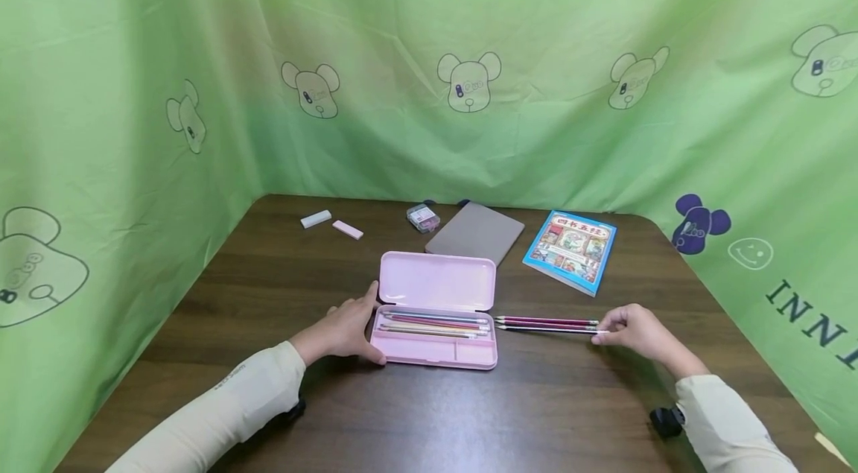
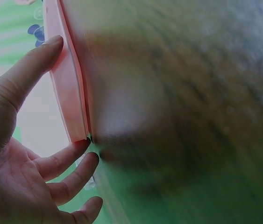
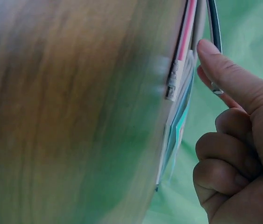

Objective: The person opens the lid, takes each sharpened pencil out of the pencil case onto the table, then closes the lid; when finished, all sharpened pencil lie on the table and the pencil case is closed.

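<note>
A pink pencil case (image 1: 412,351) lies on the table with its lid (image 1: 439,281) tilted up at the back. Several pencils (image 1: 436,321) rest in its long rear compartment. My left hand (image 1: 340,328) holds the case's left end, thumb at the near corner and fingers by the hinge side; the left wrist view shows the thumb (image 2: 38,60) against the pink wall. To the right of the case, my right hand (image 1: 633,331) pinches the end of a dark pencil (image 3: 214,21) between thumb and forefinger. Beside it lies a red-and-black pencil (image 3: 185,39), its eraser end apart from the fingers.
Behind the case lie a grey notebook (image 1: 477,231) and a blue-edged picture book (image 1: 572,248). A small clear box (image 1: 423,218) stands at the back, with a white block (image 1: 316,219) and a pink-white block (image 1: 348,229) to the left. Green curtain (image 1: 402,145) surrounds the table.
</note>
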A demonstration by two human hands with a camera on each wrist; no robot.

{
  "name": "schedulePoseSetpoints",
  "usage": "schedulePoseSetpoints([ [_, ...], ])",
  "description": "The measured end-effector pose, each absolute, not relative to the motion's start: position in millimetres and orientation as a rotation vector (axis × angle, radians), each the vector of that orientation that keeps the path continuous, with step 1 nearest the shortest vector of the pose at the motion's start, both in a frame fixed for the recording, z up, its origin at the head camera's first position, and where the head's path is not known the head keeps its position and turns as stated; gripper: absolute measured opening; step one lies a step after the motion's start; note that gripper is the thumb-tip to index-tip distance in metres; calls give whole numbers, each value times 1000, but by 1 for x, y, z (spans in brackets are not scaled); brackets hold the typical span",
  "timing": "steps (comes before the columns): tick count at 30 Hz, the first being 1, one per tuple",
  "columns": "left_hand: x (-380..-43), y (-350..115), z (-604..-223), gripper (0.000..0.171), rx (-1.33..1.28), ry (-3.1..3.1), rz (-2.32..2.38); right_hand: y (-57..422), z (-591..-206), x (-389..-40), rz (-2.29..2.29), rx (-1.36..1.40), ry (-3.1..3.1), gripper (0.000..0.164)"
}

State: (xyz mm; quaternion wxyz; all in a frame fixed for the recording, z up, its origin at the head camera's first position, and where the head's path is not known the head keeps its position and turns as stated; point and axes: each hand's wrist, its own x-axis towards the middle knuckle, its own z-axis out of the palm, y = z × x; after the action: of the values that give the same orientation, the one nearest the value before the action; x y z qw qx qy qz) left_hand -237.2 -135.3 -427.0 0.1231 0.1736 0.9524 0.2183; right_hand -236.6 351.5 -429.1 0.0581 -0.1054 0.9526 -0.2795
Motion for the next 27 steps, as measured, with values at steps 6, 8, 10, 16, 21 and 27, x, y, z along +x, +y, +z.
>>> schedulePoseSetpoints([
  [6, -238, -135, -427, 127, 510, 2786, 637, 343, -431, -242, -740, -300, 2876, 18],
  [8, -237, -135, -427, 127, 509, 2787, 633, 340, -430, -244, -749, -269, 2864, 21],
  [10, -237, -135, -427, 127, 500, 2787, 629, 337, -429, -245, -770, -264, 2862, 23],
  [16, -238, -134, -426, 128, 490, 2791, 613, 324, -428, -251, -892, -321, 2849, 30],
  [21, -238, -135, -426, 129, 486, 2794, 619, 308, -430, -255, -987, -433, 2809, 33],
  [27, -238, -136, -427, 129, 492, 2795, 613, 285, -430, -260, -1028, -542, 2778, 30],
])
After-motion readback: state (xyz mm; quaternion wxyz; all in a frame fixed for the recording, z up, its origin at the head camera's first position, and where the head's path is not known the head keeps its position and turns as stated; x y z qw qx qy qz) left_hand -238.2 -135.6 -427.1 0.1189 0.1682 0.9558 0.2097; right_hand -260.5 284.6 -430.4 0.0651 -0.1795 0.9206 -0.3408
